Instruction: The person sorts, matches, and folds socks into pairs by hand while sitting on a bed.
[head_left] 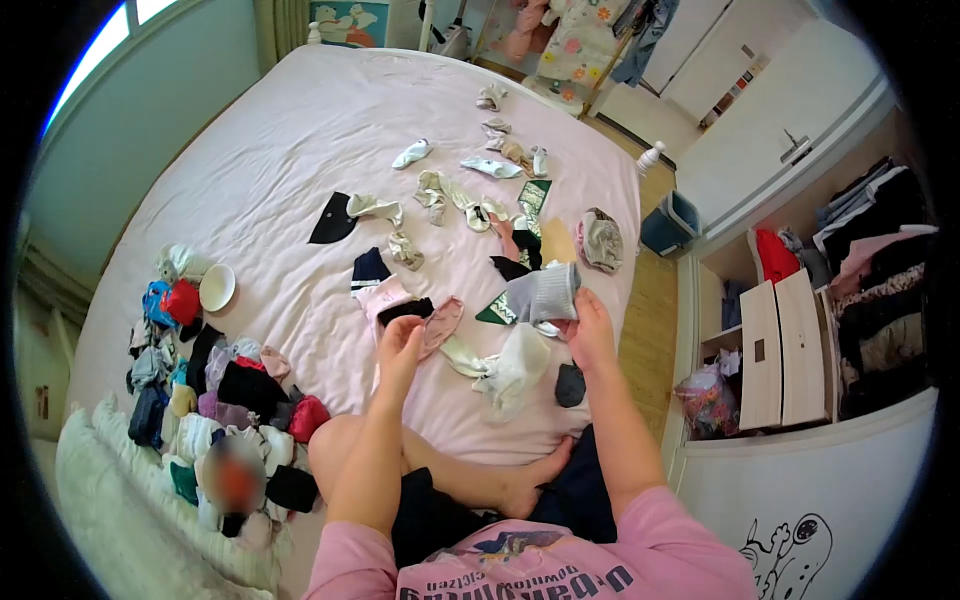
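My right hand [590,325] is closed on the ribbed cuff of a grey sock [545,292], raised a little over the bed. Beside it, my left hand [401,342] has its fingers pinched together. A pink sock [443,322] and a black sock [406,311] lie right against those fingers; whether they grip either one is hidden. Between my hands, a whitish sock [515,362] is spread on the sheet. Near my right wrist rests a small dark grey folded piece [570,385]. Green patterned socks [534,197] and cream socks [432,190] are scattered farther off.
A large pile of rolled socks [250,390] sits to my left, with a white bowl [218,287] at its far side. A rolled patterned bundle [600,240] is near the bed's right edge. Beyond stand a bin [670,222] and open drawers [783,350].
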